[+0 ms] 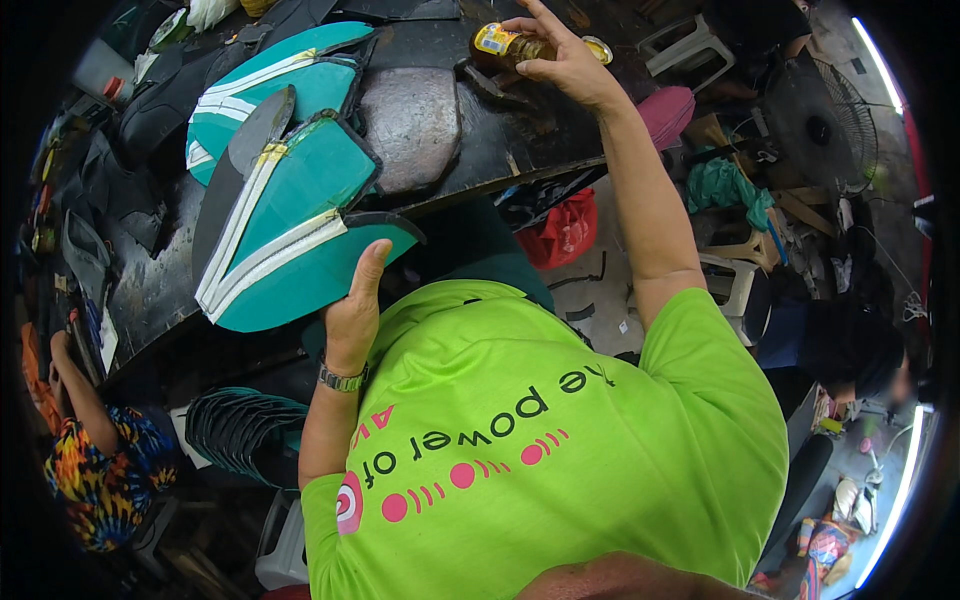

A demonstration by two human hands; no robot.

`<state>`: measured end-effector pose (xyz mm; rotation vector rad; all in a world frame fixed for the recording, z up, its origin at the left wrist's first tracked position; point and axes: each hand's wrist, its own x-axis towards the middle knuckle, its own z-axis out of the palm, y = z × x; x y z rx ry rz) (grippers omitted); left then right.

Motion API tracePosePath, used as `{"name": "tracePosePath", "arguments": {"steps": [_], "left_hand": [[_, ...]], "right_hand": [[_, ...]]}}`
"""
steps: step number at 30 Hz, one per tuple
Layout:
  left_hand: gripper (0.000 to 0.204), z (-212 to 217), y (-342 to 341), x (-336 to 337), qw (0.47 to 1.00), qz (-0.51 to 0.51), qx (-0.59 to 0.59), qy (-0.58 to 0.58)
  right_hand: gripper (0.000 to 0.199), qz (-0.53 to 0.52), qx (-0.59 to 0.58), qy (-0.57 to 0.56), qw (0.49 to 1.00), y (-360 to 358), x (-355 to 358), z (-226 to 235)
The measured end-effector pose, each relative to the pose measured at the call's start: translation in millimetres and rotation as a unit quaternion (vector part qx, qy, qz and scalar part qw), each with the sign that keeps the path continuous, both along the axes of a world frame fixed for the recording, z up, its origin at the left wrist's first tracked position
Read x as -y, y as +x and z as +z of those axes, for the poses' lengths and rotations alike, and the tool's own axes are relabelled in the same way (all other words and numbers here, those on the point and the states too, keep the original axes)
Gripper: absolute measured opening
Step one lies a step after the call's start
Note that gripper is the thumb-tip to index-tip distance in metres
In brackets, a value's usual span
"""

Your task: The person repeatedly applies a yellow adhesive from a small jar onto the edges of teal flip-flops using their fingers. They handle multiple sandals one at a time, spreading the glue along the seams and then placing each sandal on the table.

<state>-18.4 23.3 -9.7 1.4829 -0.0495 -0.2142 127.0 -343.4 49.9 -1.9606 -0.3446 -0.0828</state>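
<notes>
Head view shows the left hand [352, 312] gripping a teal panel [300, 235] near-left on the bench [520, 140], while the right hand [560, 55], fingers closed, holds a bottle [505, 45] far right, seemingly before applying its contents, needing a steady tilt.

A teal shoe-upper panel [300, 235] with white stripes and black edging lies tilted at the tabletop's near edge. A small amber glass bottle [505, 45] with yellow label lies sideways, gripped above the far tabletop.

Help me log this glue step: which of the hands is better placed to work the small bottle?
Right, probably. The right hand is already on the small amber bottle over the dark workbench, while the left hand is occupied holding the teal shoe-upper panel.
</notes>
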Motion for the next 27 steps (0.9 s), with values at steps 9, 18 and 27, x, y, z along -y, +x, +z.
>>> {"name": "tracePosePath", "arguments": {"steps": [9,18,27], "left_hand": [[0.03,2.8,-0.7,1.0,1.0,0.014,0.002,0.017],[0.031,1.1,0.9,4.2,1.0,0.006,0.024,0.019],[0.028,0.2,-0.5,6.1,0.998,0.012,0.067,0.016]], "right_hand": [[0.082,-0.011,-0.005,0.002,1.0,-2.9,7.1,4.5],[0.077,-0.06,-0.023,-0.006,0.998,-10.4,5.2,1.6],[0.071,-0.052,0.043,0.043,0.997,-12.9,-4.7,-2.4]]}}
